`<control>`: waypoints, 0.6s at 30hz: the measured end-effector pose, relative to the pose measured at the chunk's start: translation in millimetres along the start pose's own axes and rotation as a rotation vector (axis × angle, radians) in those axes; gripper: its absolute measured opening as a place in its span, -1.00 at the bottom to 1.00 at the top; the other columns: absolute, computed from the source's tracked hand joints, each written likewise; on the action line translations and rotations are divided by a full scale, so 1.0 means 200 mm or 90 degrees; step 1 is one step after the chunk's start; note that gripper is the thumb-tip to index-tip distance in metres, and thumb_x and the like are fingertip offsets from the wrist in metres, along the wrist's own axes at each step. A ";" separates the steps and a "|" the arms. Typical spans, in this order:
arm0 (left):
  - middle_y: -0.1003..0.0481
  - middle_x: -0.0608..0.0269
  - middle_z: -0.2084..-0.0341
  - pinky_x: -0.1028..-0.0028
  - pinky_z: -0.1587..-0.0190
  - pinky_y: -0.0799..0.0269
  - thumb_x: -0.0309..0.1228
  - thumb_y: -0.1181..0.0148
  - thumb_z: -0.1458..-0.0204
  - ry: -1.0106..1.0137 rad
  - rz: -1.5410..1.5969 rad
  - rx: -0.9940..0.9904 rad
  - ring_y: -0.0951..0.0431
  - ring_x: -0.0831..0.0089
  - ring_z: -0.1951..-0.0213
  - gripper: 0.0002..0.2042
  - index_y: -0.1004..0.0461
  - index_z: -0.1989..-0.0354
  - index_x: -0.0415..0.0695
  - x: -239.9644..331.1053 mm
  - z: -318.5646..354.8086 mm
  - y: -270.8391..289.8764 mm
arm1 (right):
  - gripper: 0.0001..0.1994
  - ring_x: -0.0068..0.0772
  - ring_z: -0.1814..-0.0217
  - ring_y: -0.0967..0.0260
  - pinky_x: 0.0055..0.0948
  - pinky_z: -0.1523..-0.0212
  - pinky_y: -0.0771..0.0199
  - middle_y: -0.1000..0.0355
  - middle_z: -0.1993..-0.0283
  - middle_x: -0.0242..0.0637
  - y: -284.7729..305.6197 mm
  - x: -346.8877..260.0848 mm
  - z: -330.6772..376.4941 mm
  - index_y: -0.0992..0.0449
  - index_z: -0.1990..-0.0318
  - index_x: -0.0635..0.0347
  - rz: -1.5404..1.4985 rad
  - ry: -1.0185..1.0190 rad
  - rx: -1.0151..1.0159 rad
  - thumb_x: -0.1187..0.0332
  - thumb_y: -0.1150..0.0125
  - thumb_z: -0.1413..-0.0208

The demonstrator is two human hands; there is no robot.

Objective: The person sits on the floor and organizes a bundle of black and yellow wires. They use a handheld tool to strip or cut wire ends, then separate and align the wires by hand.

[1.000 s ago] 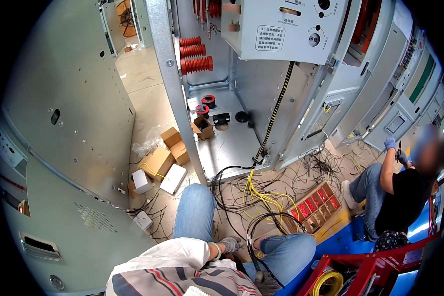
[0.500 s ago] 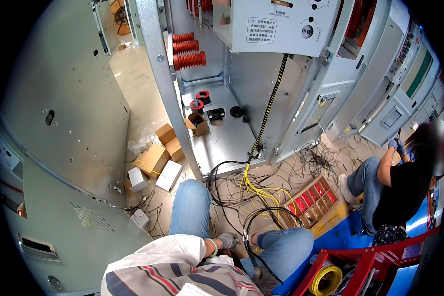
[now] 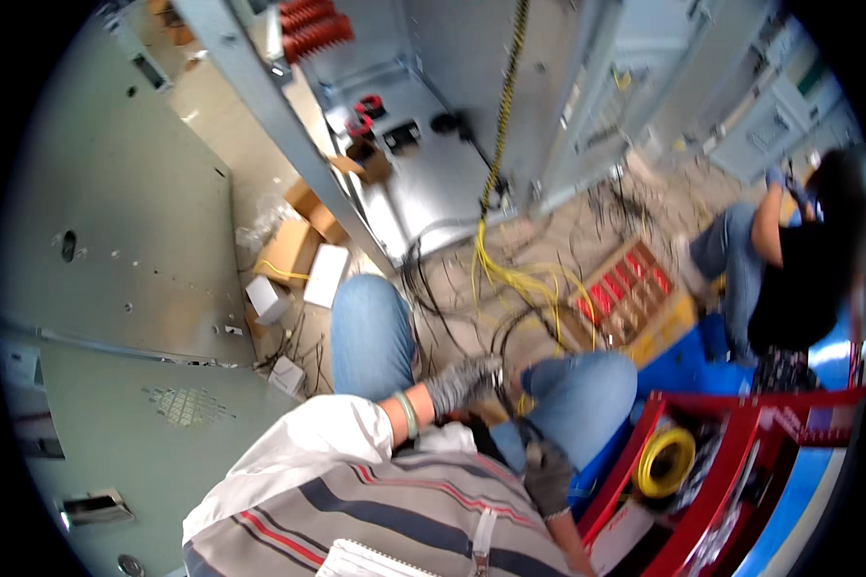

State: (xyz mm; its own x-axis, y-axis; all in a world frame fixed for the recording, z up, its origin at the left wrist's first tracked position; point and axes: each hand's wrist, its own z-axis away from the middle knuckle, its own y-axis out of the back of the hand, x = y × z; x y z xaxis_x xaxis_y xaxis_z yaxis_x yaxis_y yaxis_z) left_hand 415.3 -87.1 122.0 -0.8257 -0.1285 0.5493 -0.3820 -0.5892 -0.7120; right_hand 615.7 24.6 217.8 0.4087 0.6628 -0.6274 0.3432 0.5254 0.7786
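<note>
The person is sitting on the floor (image 3: pixel 587 226) with knees up, hemmed in by a grey panel (image 3: pixel 135 221) at nine o'clock and a red toolbox (image 3: pixel 741 481) at four o'clock; the only open room is ahead, toward the cabinet (image 3: pixel 433 183) at twelve. Since a moment ago the view has been closing in on the lap. The left hand (image 3: pixel 462 385), gloved, is curling its fingers around a black cable (image 3: pixel 500 361) between the knees, running toward twelve o'clock. The right hand (image 3: pixel 547 476) is resting by the right thigh; its grip I cannot tell.
</note>
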 end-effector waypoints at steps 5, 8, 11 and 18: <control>-0.45 0.29 0.34 0.46 0.11 -0.37 -0.32 -0.06 -0.01 0.039 -0.245 0.075 -0.43 0.49 0.22 -0.75 -0.39 0.19 -0.19 0.17 0.08 -0.13 | -0.81 -0.04 0.53 -0.30 -0.27 0.51 -0.28 -0.34 0.56 -0.07 0.13 -0.12 -0.10 -0.42 0.39 0.25 -0.097 0.034 -0.057 0.31 0.04 -0.04; -0.45 0.14 0.28 0.37 0.11 -0.41 -0.32 -0.06 0.00 0.066 0.025 0.070 -0.43 0.36 0.16 -0.73 -0.37 0.19 -0.23 0.28 0.10 -0.28 | -0.79 0.07 0.41 -0.32 -0.24 0.42 -0.32 -0.37 0.44 0.02 0.16 -0.12 -0.10 -0.44 0.37 0.27 -0.164 -0.080 -0.115 0.31 0.05 -0.04; -0.42 0.06 0.24 0.36 0.13 -0.43 -0.31 -0.06 0.00 0.061 0.067 0.035 -0.44 0.28 0.16 -0.71 -0.33 0.16 -0.24 0.37 0.14 -0.46 | -0.75 -0.23 0.59 -0.29 -0.40 0.54 -0.27 -0.34 0.60 -0.15 0.15 -0.07 -0.09 -0.45 0.39 0.25 -0.248 -0.145 -0.136 0.27 0.09 -0.09; -0.41 0.04 0.25 0.38 0.08 -0.40 -0.26 -0.10 0.03 0.044 0.085 -0.002 -0.43 0.26 0.15 -0.66 -0.32 0.17 -0.27 0.42 0.15 -0.51 | -0.66 -0.65 0.67 -0.14 -0.60 0.61 -0.16 -0.21 0.73 -0.45 0.19 -0.09 -0.15 -0.47 0.38 0.20 -0.443 -0.259 -0.214 0.14 0.12 -0.13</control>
State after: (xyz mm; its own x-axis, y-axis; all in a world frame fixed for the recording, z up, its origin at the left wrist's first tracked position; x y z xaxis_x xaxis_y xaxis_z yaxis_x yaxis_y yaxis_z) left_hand 398.1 -61.5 253.9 -0.8957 -0.1499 0.4186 -0.2684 -0.5684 -0.7778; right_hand 596.1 49.0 259.3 0.4912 -0.0755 -0.8678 0.3856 0.9122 0.1389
